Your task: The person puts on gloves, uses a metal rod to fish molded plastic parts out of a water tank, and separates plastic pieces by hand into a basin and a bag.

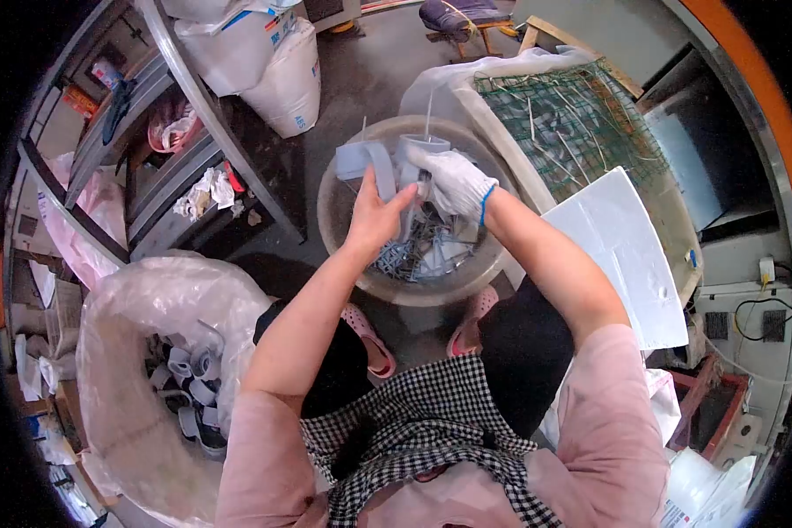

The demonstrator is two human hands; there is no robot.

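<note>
My bare left hand [380, 216] is closed around a pale grey curved plastic part [357, 161], held above a round tub [332, 231]. Close beside it, my right hand [453, 183], in a white knit glove with a blue cuff, grips a second pale grey plastic part [424, 141]. Thin sprues stick up from both parts. Whether the two parts touch is hard to make out. Below my hands, thin grey plastic sprue scraps [414, 253] lie in the tub. My right fingers are partly hidden by the glove's angle.
At lower left stands a plastic-lined bin [119, 378] holding several grey moulded parts [194, 387]. White sacks [282, 84] and a metal rack [211, 106] are at upper left. A netted container [568, 123] and a white board [620, 255] are to the right.
</note>
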